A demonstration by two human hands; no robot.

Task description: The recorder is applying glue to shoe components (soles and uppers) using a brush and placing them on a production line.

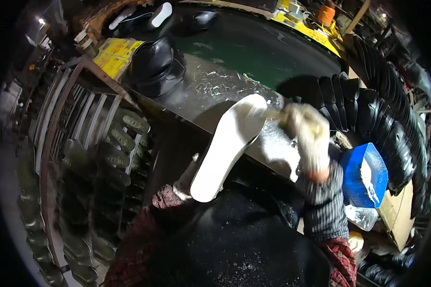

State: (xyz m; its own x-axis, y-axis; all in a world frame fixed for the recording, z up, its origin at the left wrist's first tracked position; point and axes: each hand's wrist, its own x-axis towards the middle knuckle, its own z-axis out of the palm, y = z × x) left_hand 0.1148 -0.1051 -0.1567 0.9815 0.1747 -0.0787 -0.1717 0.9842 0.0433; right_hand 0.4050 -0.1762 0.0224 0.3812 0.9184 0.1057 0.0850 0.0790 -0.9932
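Observation:
A white shoe-sole shape (220,148) is held up in front of me, flat face toward me, with a dark edge along its right side. Its heel end rests by my left hand (189,179), which grips it from behind; most of those fingers are hidden. My right hand (310,131), in a pale, stained work glove, is closed and smeared by motion. From it a blurred brush (269,114) reaches to the toe end of the white face. To the right of that hand, a blue angular container (354,174) has white paste on its inner wall.
Behind the sole runs a bench edge (203,81) smeared with white residue. Black shoe uppers (155,64) lie at its left; long rows of black pieces (368,105) curve along the right. A metal rack (93,115) and dark green soles (76,210) stand at left.

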